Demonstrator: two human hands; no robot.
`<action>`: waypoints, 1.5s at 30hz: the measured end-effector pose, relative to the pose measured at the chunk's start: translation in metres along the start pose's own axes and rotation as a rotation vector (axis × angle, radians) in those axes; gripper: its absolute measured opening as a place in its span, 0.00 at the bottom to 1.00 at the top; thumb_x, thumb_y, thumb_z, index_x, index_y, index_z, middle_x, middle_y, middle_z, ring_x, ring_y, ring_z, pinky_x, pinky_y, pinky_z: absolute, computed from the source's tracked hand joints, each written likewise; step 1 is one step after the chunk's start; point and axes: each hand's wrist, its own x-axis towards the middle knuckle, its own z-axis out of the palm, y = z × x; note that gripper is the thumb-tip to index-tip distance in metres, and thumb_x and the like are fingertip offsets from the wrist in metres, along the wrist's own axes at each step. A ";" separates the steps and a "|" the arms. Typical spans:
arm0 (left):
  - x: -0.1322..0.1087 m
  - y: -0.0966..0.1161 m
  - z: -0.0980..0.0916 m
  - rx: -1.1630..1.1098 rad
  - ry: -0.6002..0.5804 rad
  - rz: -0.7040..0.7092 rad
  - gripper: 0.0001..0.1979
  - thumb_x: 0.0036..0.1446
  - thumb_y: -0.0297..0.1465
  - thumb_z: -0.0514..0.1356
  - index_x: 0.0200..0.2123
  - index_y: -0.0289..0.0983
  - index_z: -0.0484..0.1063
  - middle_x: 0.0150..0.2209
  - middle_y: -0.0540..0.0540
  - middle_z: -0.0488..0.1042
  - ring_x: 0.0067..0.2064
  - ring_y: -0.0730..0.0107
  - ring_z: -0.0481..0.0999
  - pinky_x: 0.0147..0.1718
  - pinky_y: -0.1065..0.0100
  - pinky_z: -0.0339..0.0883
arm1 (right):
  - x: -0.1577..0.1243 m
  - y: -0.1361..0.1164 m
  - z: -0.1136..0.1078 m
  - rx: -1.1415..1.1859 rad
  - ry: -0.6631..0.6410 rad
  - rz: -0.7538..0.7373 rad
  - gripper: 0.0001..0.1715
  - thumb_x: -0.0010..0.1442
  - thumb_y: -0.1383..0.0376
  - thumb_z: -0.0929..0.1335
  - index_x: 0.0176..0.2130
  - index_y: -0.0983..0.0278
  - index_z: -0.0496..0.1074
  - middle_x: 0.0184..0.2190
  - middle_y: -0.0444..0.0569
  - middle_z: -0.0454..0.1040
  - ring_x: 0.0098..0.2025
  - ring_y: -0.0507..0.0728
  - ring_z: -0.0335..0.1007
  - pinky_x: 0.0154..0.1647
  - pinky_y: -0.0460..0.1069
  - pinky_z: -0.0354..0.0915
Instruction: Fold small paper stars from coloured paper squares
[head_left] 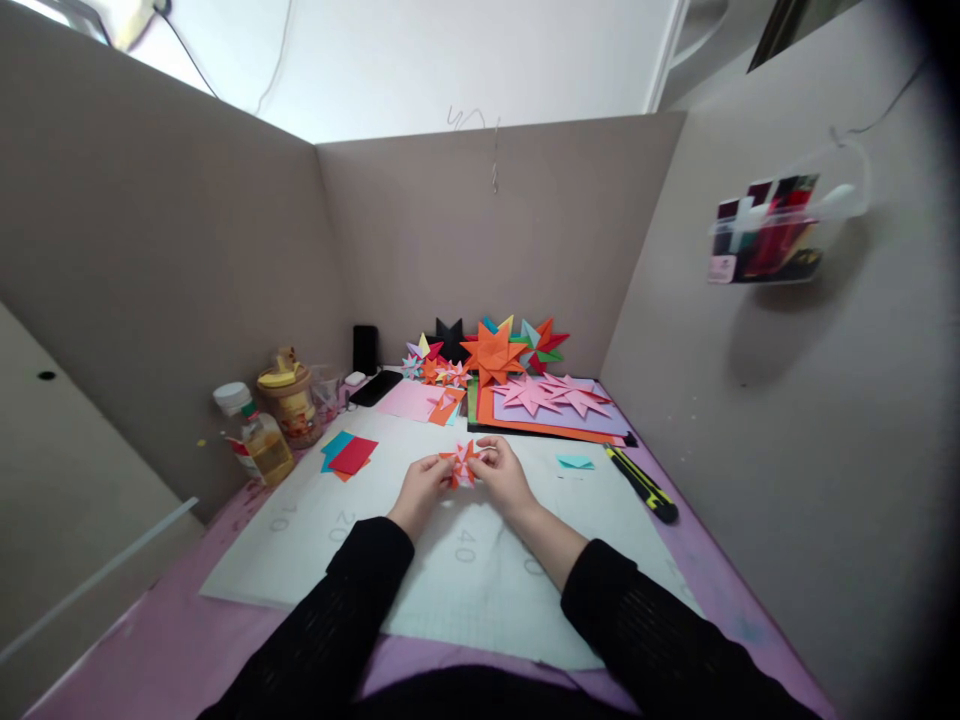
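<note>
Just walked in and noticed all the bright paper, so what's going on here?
A person holds a small orange-and-pink paper star between the fingers of the left hand and right hand, over a white mat. Coloured paper squares lie to the left; a teal paper piece and cutter lie to the right. More stars sit behind.

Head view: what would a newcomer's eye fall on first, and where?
Probably the large orange star at the back, before the grey partition. Then, nearer the centre, the left hand and right hand hold a smaller orange and pink star over the white mat.
</note>
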 end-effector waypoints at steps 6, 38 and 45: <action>0.000 0.001 0.000 -0.083 -0.048 -0.049 0.19 0.41 0.36 0.65 0.37 0.34 0.66 0.27 0.47 0.72 0.27 0.73 0.72 0.27 0.71 0.65 | 0.002 -0.006 -0.005 -0.033 -0.026 0.005 0.18 0.45 0.64 0.69 0.37 0.62 0.61 0.17 0.35 0.63 0.18 0.48 0.60 0.22 0.44 0.57; 0.001 -0.008 -0.001 0.409 0.136 0.370 0.11 0.47 0.29 0.59 0.37 0.36 0.65 0.34 0.47 0.73 0.33 0.71 0.75 0.32 0.71 0.67 | -0.011 -0.015 -0.006 -0.649 -0.013 -0.643 0.06 0.53 0.68 0.67 0.34 0.59 0.73 0.38 0.49 0.65 0.44 0.58 0.62 0.48 0.56 0.60; 0.000 -0.007 0.000 0.411 0.131 0.377 0.11 0.47 0.28 0.59 0.36 0.36 0.65 0.33 0.48 0.75 0.34 0.70 0.76 0.33 0.69 0.69 | -0.011 -0.015 -0.008 -0.649 -0.025 -0.633 0.04 0.53 0.67 0.67 0.32 0.59 0.73 0.37 0.49 0.65 0.44 0.58 0.62 0.47 0.56 0.59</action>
